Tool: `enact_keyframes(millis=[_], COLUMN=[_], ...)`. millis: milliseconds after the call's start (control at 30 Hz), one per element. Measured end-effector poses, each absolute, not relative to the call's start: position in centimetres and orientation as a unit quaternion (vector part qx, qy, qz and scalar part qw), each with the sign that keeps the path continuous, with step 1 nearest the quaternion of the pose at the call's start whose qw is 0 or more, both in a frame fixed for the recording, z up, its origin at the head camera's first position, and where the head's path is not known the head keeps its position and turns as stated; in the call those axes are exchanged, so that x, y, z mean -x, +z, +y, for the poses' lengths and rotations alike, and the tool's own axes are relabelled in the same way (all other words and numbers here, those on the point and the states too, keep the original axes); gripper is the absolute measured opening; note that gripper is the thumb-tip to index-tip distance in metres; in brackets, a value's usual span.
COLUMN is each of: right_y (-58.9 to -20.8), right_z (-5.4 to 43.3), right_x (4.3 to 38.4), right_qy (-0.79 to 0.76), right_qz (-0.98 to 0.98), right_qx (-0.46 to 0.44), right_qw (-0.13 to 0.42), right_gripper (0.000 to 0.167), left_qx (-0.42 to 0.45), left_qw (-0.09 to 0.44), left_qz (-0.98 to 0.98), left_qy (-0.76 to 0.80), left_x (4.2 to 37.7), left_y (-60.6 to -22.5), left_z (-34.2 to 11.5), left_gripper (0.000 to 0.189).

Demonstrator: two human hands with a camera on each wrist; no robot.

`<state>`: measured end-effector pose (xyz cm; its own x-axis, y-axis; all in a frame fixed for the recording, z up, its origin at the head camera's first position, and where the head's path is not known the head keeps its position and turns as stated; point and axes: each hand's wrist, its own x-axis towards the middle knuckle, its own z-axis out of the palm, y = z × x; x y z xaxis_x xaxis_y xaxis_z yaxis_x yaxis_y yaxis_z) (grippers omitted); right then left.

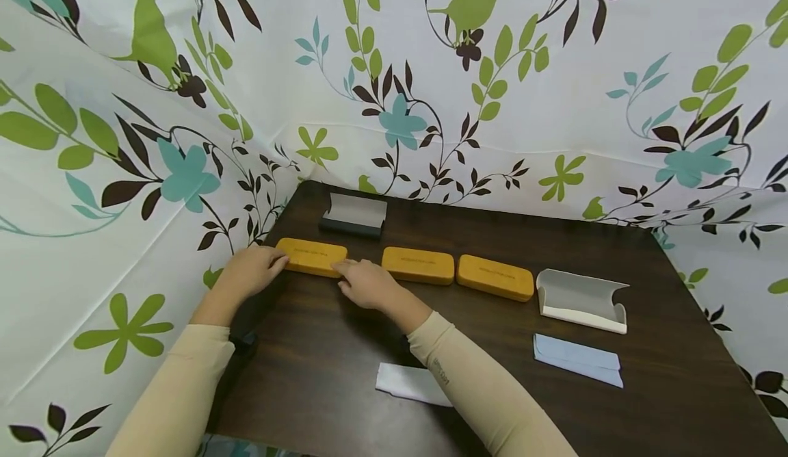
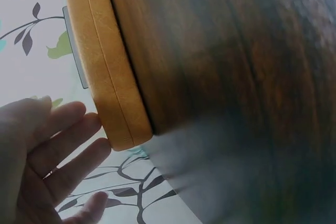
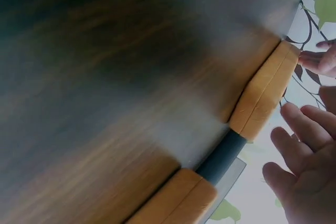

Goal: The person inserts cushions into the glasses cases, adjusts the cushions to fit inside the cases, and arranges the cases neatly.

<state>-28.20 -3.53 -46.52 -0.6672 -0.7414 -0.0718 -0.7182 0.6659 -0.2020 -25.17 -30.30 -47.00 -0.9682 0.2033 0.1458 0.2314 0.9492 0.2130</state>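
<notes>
Three mustard-yellow hard cases, which look like glasses cases, lie in a row on the dark table. My left hand (image 1: 254,273) touches the left end of the leftmost case (image 1: 312,258). At that case's right end are the fingertips of my right hand (image 1: 368,284), with the index finger on its edge. In the left wrist view the left hand's (image 2: 50,163) fingers lie loosely against the case end (image 2: 113,77). The right wrist view has the right hand (image 3: 310,156) with loosely bent fingers beside the case (image 3: 265,93). To the right sit the middle case (image 1: 418,266) and the third case (image 1: 495,278).
Behind the leftmost case stands an opened dark case (image 1: 353,224) with a pale inner flap. An opened white case (image 1: 581,299) lies at the right. A light blue folded cloth (image 1: 577,360) and a white cloth (image 1: 411,383) lie nearer. Patterned fabric (image 1: 394,53) surrounds the table (image 1: 320,388).
</notes>
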Motion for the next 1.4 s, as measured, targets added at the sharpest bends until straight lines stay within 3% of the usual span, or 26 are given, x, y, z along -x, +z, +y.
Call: enact_keyframes(millis=[200,533,867,1200,1400], right_y=[-46.6,-46.6,-45.9,-45.7,-46.2], right_z=[-2.6,-0.6,2.7,6.8,9.6], right_x=[28.3,29.3,30.1,30.4,30.0], right_qy=[-0.084,-0.136,-0.171,-0.184,-0.179], right_qz=[0.905,0.911,0.913,0.908,0.904], right_qx=[0.398,0.37,0.345,0.345,0.346], right_qw=[0.126,0.122,0.136,0.152,0.175], right_gripper=[0.05,0.047,0.041,0.033,0.019], left_qx=[0.103,0.083,0.182,0.253,0.296], left_qw=[0.058,0.006,-0.009,-0.102,-0.151], left_qz=[-0.984,-0.989,-0.956,-0.912,-0.891], left_qy=[-0.135,-0.119,-0.232,-0.305,-0.309], left_x=[25.1,26.8,27.3,27.4,27.2], left_y=[-47.3,-45.8,-46.4,-45.7,-46.0], left_z=[-30.1,-27.9,-23.2,-17.8,-15.0], left_gripper=[0.022,0.032,0.025,0.029,0.027])
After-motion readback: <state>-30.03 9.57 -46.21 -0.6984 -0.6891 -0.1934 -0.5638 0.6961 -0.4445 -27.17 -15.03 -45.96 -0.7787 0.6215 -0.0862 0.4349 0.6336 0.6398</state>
